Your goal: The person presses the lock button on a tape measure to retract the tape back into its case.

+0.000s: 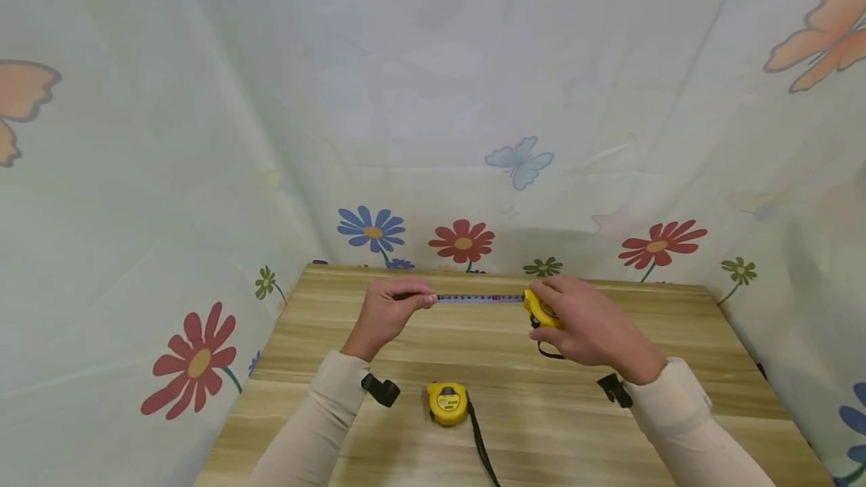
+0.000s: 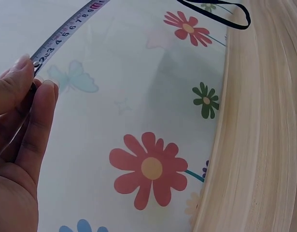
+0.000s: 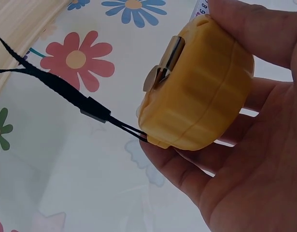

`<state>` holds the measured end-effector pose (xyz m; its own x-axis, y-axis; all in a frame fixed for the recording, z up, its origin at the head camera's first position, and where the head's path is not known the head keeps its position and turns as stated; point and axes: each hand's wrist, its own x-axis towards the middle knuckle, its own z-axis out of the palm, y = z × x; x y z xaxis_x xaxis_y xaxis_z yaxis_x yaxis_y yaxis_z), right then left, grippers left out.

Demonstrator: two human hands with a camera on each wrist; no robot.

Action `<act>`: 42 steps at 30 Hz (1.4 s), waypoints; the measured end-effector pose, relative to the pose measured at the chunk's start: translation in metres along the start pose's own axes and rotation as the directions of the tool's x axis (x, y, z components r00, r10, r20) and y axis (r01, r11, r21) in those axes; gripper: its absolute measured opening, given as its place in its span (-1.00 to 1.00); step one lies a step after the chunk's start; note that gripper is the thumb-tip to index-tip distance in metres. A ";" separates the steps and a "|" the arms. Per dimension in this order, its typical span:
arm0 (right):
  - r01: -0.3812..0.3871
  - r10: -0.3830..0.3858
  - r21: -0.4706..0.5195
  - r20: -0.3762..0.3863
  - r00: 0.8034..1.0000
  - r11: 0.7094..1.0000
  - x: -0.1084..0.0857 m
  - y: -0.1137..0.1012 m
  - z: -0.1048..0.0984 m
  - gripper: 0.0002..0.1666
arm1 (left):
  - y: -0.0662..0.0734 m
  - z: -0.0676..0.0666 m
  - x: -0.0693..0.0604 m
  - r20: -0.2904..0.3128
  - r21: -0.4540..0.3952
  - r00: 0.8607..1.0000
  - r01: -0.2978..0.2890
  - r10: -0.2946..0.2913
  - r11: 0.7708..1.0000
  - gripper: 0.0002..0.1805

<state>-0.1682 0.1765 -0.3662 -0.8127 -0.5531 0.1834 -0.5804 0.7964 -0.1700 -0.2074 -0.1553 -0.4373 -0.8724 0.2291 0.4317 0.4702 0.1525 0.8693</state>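
Observation:
A yellow tape measure [image 1: 541, 312] is held in my right hand [image 1: 587, 322], above the far part of the table. From its mouth a printed blade [image 1: 476, 298] runs left to my left hand [image 1: 392, 310], whose thumb and fingers pinch the end. Numbers along the blade [image 2: 66, 33] show in the left wrist view, while its hooked tip is mostly hidden by the fingers. In the right wrist view, my thumb and fingers wrap the yellow case [image 3: 199, 87], and a black wrist strap [image 3: 61, 89] hangs from it.
Nearer to me, a second yellow tape measure [image 1: 447, 403] lies on the wooden table [image 1: 541, 412], its black strap [image 1: 482, 442] trailing toward the front. A pale curtain [image 1: 419, 96] printed with flowers and butterflies encloses the table's back and sides.

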 end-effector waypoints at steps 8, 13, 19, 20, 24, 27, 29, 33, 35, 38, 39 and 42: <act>0.006 -0.006 0.006 -0.004 1.000 1.000 0.001 0.000 -0.001 -0.26 | 0.003 0.003 0.001 0.005 -0.007 1.000 0.007 -0.007 1.000 -0.91; -0.002 0.002 0.007 0.007 1.000 1.000 0.001 0.000 -0.002 -0.26 | 0.003 0.004 0.002 0.007 -0.016 1.000 -0.002 0.002 1.000 -0.91; 0.004 -0.004 -0.003 0.010 1.000 1.000 0.002 -0.001 -0.004 -0.25 | 0.002 0.005 0.003 0.005 -0.017 1.000 0.000 0.000 1.000 -0.91; 0.005 -0.005 -0.005 0.010 1.000 1.000 0.002 -0.001 -0.004 -0.25 | 0.001 0.006 0.003 0.006 -0.019 1.000 0.000 0.000 1.000 -0.91; 0.002 -0.001 -0.007 0.011 1.000 1.000 0.002 -0.001 -0.004 -0.25 | 0.001 0.007 0.003 0.009 -0.024 1.000 -0.001 0.001 1.000 -0.91; 0.003 -0.003 -0.006 0.012 1.000 1.000 0.002 -0.002 -0.003 -0.26 | 0.002 0.008 0.003 0.011 -0.030 1.000 0.004 -0.003 1.000 -0.91; 0.006 -0.005 -0.005 0.012 1.000 1.000 0.002 -0.002 -0.003 -0.27 | 0.002 0.008 0.002 0.013 -0.035 1.000 0.007 -0.006 0.999 -0.91; 0.001 -0.001 0.000 0.012 1.000 1.000 0.001 -0.002 -0.002 -0.28 | 0.002 0.008 0.002 0.019 -0.034 1.000 0.000 0.001 0.999 -0.91; -0.002 0.002 0.003 0.009 1.000 1.000 0.001 -0.002 -0.002 -0.29 | 0.002 0.008 0.002 0.020 -0.030 1.000 -0.008 0.009 1.000 -0.91; 0.001 -0.001 0.001 0.006 1.000 1.000 0.002 -0.002 -0.001 -0.30 | 0.001 0.009 0.003 0.019 -0.026 1.000 -0.016 0.017 1.000 -0.92; 0.002 -0.002 0.000 0.006 1.000 1.000 0.002 -0.002 -0.001 -0.30 | 0.001 0.009 0.003 0.019 -0.025 1.000 -0.019 0.019 1.000 -0.92; -0.001 0.001 -0.002 0.012 1.000 1.000 0.002 -0.002 -0.001 -0.31 | 0.001 0.009 0.003 0.023 -0.025 0.999 -0.024 0.024 0.999 -0.92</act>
<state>-0.1688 0.1741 -0.3648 -0.8138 -0.5551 0.1719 -0.5795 0.7974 -0.1683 -0.2085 -0.1457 -0.4371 -0.8575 0.2552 0.4468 0.4871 0.1230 0.8646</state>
